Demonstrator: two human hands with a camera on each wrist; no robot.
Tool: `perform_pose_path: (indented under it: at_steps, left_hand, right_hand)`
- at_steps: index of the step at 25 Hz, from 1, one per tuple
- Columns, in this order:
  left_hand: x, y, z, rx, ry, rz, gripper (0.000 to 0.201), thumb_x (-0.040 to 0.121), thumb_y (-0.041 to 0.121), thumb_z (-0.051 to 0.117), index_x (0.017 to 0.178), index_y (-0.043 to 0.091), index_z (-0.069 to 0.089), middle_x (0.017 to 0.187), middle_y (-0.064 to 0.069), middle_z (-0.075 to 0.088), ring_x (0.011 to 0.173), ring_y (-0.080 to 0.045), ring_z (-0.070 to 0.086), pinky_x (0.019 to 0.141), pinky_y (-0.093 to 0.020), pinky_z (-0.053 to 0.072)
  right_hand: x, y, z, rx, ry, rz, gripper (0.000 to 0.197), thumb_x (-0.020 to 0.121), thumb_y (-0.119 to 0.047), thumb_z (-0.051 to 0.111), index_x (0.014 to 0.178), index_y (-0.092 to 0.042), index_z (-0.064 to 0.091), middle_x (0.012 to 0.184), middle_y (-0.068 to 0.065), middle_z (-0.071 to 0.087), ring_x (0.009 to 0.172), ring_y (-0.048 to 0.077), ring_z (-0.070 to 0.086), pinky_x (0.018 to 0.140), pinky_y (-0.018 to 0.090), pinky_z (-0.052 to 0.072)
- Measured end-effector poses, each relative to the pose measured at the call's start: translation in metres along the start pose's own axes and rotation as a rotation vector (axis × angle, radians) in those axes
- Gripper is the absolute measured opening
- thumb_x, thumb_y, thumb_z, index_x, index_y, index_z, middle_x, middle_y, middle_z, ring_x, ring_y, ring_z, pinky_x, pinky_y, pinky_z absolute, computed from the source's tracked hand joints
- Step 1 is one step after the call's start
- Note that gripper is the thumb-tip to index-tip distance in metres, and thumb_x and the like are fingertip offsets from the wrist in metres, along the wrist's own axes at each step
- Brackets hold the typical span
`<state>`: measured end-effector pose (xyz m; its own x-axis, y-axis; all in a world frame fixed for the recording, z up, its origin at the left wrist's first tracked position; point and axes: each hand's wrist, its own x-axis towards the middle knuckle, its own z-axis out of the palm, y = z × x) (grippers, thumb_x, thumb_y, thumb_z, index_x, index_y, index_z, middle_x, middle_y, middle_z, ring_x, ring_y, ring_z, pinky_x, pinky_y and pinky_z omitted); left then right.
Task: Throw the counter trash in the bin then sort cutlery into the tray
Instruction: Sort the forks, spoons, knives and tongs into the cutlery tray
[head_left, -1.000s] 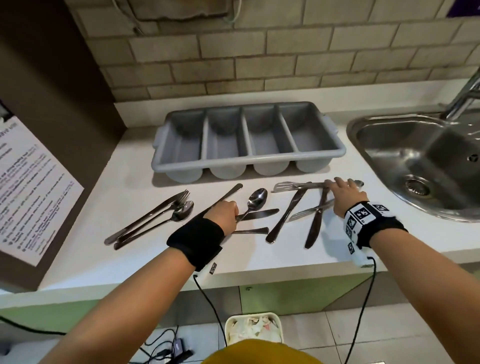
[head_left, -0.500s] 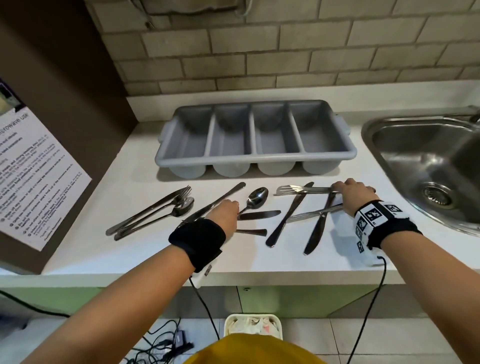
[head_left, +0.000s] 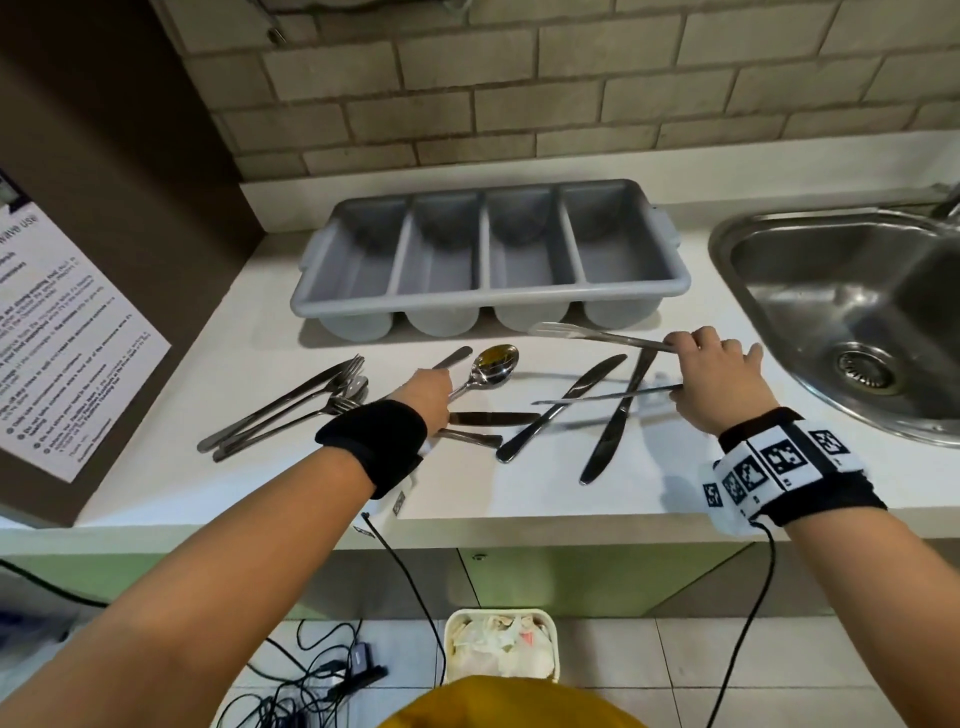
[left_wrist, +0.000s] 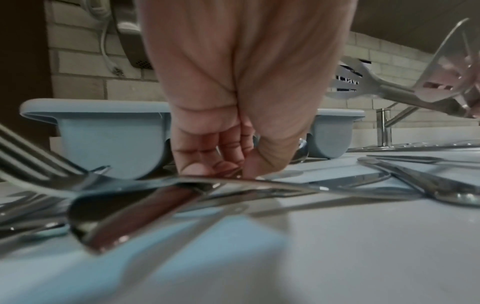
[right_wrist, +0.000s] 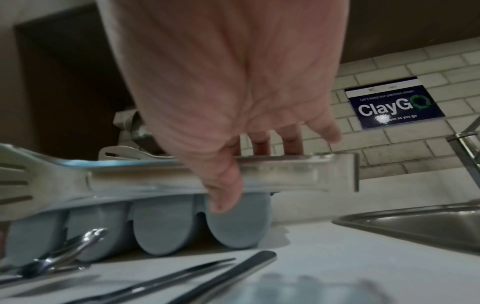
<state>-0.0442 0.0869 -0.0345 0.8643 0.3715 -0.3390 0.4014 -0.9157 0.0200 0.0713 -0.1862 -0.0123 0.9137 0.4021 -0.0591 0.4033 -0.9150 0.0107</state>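
A grey four-compartment cutlery tray (head_left: 631, 288) stands at the back of the white counter, all its compartments bare. My left hand (head_left: 428, 397) is down on the counter and pinches the handle of a spoon (head_left: 496, 361); in the left wrist view its fingertips (left_wrist: 207, 166) close low on the metal. My right hand (head_left: 711, 374) is raised just above the counter and grips two forks, an upper fork (head_left: 597, 335) and a lower fork (head_left: 602, 397), both pointing left. The right wrist view shows a fork handle (right_wrist: 285, 174) under its thumb.
Two knives (head_left: 561, 408) (head_left: 615, 415) lie crossed between my hands, and more knives sit by the left hand. A loose bunch of forks and a spoon (head_left: 291, 410) lies at the left. A steel sink (head_left: 857, 312) is to the right. A white bin (head_left: 501, 644) with trash stands on the floor.
My right hand has lifted the two forks off the counter. My left hand has closed on the spoon's handle, and the spoon has shifted slightly.
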Motion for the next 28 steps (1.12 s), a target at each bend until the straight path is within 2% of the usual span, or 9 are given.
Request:
perform_pose_path:
  at_steps: [3,6,11,14,18,21,23,26,28]
  left_hand:
    - [-0.006,-0.003,-0.009,-0.145,0.085,0.015,0.035,0.087,0.008,0.053,0.122,0.009,0.048,0.120,-0.015,0.059,0.104,-0.030,0.060,0.091,-0.036,0.050]
    - [-0.014,-0.006,-0.022,-0.204,0.194,0.061,0.035,0.089,0.002,0.047,0.122,0.010,0.055,0.126,-0.013,0.057,0.115,-0.029,0.054,0.097,-0.033,0.042]
    - [-0.029,-0.034,-0.065,-0.502,0.480,0.227,0.026,0.096,0.009,0.042,0.110,0.008,0.064,0.113,-0.015,0.066,0.107,-0.028,0.059,0.091,-0.029,0.042]
    - [-0.015,-0.053,-0.089,-0.573,0.547,0.161,0.030,0.097,0.009,0.040,0.119,0.008,0.060,0.118,-0.017,0.064,0.109,-0.032,0.059,0.094,-0.033,0.044]
    - [0.022,-0.081,-0.108,-0.673,0.460,-0.154,0.044,0.093,0.001,0.040,0.136,0.008,0.042,0.128,-0.024,0.055,0.116,-0.036,0.053,0.098,-0.036,0.043]
    - [0.044,-0.098,-0.118,-0.695,0.363,-0.253,0.042,0.092,0.000,0.039,0.133,0.003,0.046,0.134,-0.023,0.052,0.120,-0.036,0.053,0.098,-0.038,0.047]
    - [0.059,-0.106,-0.120,-0.645,0.290,-0.250,0.039,0.093,0.002,0.039,0.131,-0.004,0.048,0.133,-0.023,0.054,0.120,-0.035,0.056,0.083,-0.024,0.053]
    - [0.081,-0.117,-0.120,-0.589,0.193,-0.242,0.037,0.094,0.007,0.043,0.128,-0.007,0.050,0.131,-0.023,0.057,0.118,-0.033,0.058,0.037,-0.007,0.042]
    - [0.094,-0.123,-0.123,-0.598,0.169,-0.205,0.037,0.094,0.010,0.045,0.128,-0.004,0.052,0.132,-0.021,0.057,0.119,-0.032,0.058,0.046,-0.015,0.045]
  right_hand:
    - [-0.014,-0.009,-0.011,0.056,0.050,-0.054,0.057,0.086,-0.024,0.058,0.136,-0.015,0.033,0.132,0.015,0.046,0.121,0.040,0.044,0.107,0.060,0.027]
    - [-0.020,-0.020,-0.020,0.267,0.101,-0.136,0.058,0.086,-0.025,0.059,0.136,-0.015,0.032,0.132,0.011,0.049,0.118,0.038,0.046,0.102,0.054,0.034]
    - [-0.016,-0.045,-0.038,0.518,0.173,-0.256,0.070,0.084,-0.032,0.063,0.143,-0.021,0.029,0.128,0.009,0.051,0.111,0.035,0.052,0.088,0.047,0.048]
    - [-0.008,-0.062,-0.041,0.544,0.172,-0.232,0.071,0.087,-0.035,0.059,0.146,-0.020,0.022,0.138,0.010,0.046,0.118,0.033,0.052,0.089,0.045,0.049]
    - [0.003,-0.082,-0.048,0.509,0.137,-0.169,0.071,0.090,-0.030,0.054,0.148,-0.013,0.015,0.142,0.015,0.043,0.116,0.035,0.055,0.086,0.044,0.050]
    - [0.008,-0.099,-0.053,0.564,0.082,-0.169,0.075,0.088,-0.014,0.054,0.149,-0.013,0.009,0.138,0.017,0.044,0.112,0.035,0.056,0.091,0.043,0.049]
    - [0.012,-0.111,-0.054,0.590,0.013,-0.161,0.079,0.087,-0.007,0.051,0.150,-0.013,0.004,0.139,0.017,0.042,0.112,0.033,0.055,0.096,0.041,0.046]
    - [0.019,-0.132,-0.056,0.598,-0.023,-0.147,0.076,0.089,-0.007,0.050,0.150,-0.011,0.005,0.142,0.018,0.038,0.122,0.033,0.049,0.104,0.039,0.040]
    - [0.023,-0.147,-0.059,0.605,-0.027,-0.139,0.072,0.090,-0.009,0.051,0.149,-0.009,0.009,0.144,0.019,0.038,0.125,0.033,0.048,0.105,0.037,0.039]
